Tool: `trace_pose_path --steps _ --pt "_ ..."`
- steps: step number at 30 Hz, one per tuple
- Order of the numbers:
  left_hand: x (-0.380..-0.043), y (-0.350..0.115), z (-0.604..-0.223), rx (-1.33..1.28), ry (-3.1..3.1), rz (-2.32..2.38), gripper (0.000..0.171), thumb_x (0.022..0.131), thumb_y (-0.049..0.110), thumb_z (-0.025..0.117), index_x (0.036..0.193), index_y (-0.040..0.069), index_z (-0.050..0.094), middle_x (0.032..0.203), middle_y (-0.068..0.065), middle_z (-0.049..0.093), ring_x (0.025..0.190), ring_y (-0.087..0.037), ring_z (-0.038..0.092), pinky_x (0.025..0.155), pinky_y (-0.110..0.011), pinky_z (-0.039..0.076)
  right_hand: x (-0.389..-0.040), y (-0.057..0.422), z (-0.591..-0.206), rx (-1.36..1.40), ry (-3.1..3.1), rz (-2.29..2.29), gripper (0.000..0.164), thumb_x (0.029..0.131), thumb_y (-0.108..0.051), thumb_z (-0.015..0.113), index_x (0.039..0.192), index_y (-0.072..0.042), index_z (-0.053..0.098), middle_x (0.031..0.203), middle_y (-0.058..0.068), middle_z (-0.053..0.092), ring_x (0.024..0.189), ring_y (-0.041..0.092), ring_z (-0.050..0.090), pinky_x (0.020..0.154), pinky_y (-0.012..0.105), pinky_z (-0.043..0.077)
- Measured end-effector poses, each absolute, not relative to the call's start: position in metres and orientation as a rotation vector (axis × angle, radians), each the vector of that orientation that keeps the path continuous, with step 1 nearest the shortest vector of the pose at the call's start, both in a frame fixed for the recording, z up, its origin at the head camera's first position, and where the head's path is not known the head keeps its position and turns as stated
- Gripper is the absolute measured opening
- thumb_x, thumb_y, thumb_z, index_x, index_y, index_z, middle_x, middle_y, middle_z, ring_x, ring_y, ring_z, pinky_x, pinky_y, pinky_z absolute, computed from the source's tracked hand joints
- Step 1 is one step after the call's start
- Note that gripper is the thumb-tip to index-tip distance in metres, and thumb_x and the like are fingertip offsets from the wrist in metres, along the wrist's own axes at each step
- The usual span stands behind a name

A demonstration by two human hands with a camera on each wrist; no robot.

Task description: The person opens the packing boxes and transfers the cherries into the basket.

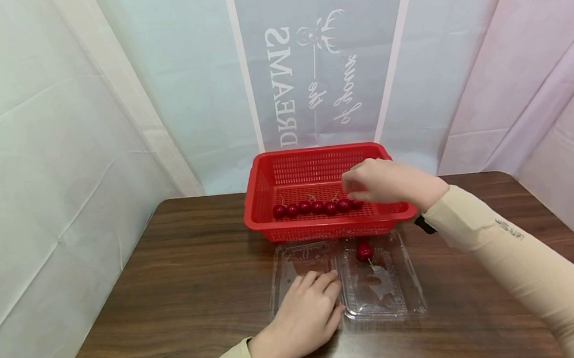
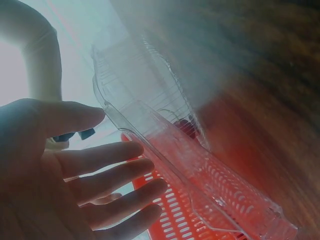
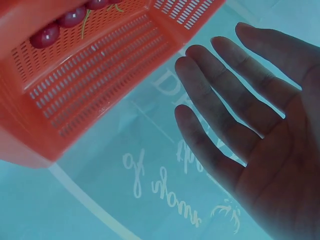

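Note:
My right hand (image 1: 383, 181) is over the right end of a red plastic basket (image 1: 260, 226), beside the last of a row of dark red cherries (image 1: 318, 207). Its fingers look extended and hold nothing in the right wrist view; part of the rightmost cherry is hidden behind them. A clear plastic clamshell box (image 1: 407, 291) lies unfolded in front of the basket. One cherry (image 1: 364, 251) with a stem sits in its right half. My left hand (image 1: 305, 315) rests at the box's left half near the middle fold, fingers loosely extended, as the left wrist view (image 2: 110, 170) also shows.
The brown wooden table (image 1: 185, 304) carries the basket and box. Behind it hangs a pale curtain (image 1: 206, 94) with printed lettering, and white cloth (image 1: 34, 197) encloses the sides. The basket's back wall stands close to the curtain.

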State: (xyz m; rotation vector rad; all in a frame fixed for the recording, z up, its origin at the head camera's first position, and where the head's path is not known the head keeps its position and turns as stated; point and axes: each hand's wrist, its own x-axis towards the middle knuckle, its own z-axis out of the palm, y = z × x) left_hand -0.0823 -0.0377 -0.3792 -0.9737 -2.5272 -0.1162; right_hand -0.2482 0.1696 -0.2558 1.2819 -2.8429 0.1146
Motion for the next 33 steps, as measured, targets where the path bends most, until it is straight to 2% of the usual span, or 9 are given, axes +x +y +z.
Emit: trace_pose_path --steps 6,15,33 --pt "-0.082 -0.038 -0.379 -0.975 -2.526 -0.118 0.030 0.084 0.035 0.065 0.102 0.012 0.068 0.118 -0.004 0.066 0.100 -0.017 0.059 0.079 -0.031 0.047 -0.242 0.178 -0.260 1.249 -2.823 0.182 0.010 0.081 -0.017 0.074 0.085 -0.018 0.066 0.079 -0.008 0.065 0.070 0.006 0.058 0.068 0.030 0.051" --pt "-0.083 -0.038 -0.380 -0.975 -2.522 -0.110 0.030 0.084 0.036 0.065 0.102 0.012 0.068 0.118 -0.004 0.066 0.101 -0.016 0.059 0.080 -0.031 0.047 -0.229 0.188 -0.269 1.188 -2.758 0.182 0.009 0.080 -0.015 0.073 0.086 -0.018 0.067 0.082 -0.005 0.067 0.070 0.008 0.059 0.068 0.033 0.053" --pt "-0.083 -0.037 -0.379 -0.981 -2.559 -0.112 0.030 0.085 0.035 0.063 0.104 0.012 0.068 0.119 -0.004 0.065 0.102 -0.017 0.059 0.082 -0.031 0.047 -0.206 0.203 -0.297 1.177 -2.670 0.175 0.012 0.078 -0.014 0.074 0.083 -0.021 0.066 0.076 -0.011 0.061 0.063 0.001 0.050 0.059 0.026 0.048"
